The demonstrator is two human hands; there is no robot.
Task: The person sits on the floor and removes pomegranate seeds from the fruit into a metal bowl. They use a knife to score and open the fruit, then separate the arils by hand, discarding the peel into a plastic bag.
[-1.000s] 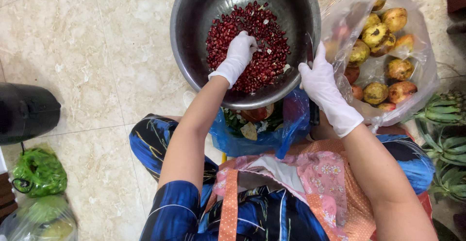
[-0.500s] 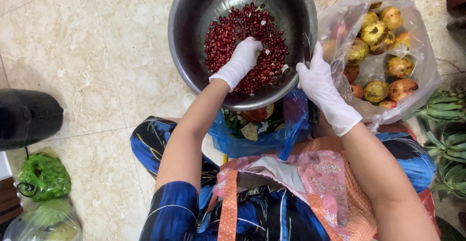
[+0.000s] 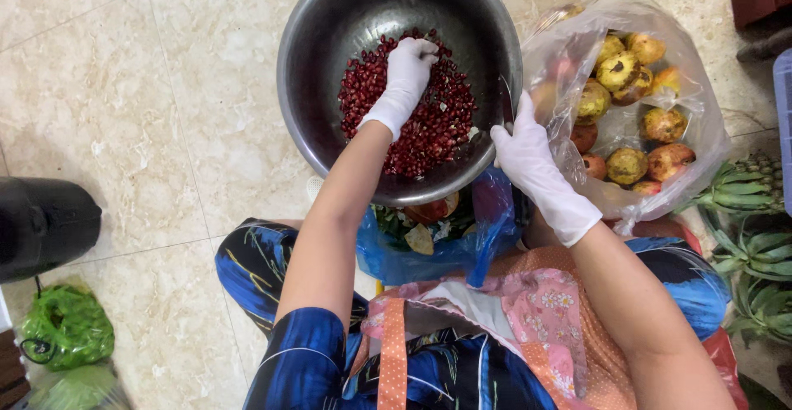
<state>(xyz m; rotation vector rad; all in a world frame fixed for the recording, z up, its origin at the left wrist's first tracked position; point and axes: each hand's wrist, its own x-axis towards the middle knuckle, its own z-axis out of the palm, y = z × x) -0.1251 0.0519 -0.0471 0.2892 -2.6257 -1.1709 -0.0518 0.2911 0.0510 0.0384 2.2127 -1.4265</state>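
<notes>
Nearest the camera, the seated person wears a blue patterned garment and a pink floral apron [image 3: 528,327], with both forearms extending forward. Just beyond the knees, a blue plastic bag [image 3: 429,249] holds fruit peel and scraps and sits partly under the bowl's near rim. The right hand [image 3: 532,162], in a white glove, rests against the outer right rim of the metal bowl [image 3: 330,39]; its fingers are extended and flat, an open grip with nothing enclosed. The left hand [image 3: 404,80], also gloved in white, reaches down into the bowl with its fingers curled into the pile of red pomegranate seeds [image 3: 437,121]; whether its grip encloses any seeds cannot be told. The seeds lie in the bottom of the bowl, which stands on the tiled floor [image 3: 165,88]. To the right, touching the bowl, a clear plastic bag [image 3: 685,88] contains whole pomegranates [image 3: 627,162]. Green bananas [image 3: 742,187] lie at the far right. At the left edge are a black container [image 3: 41,224] and a green bag [image 3: 66,327].
</notes>
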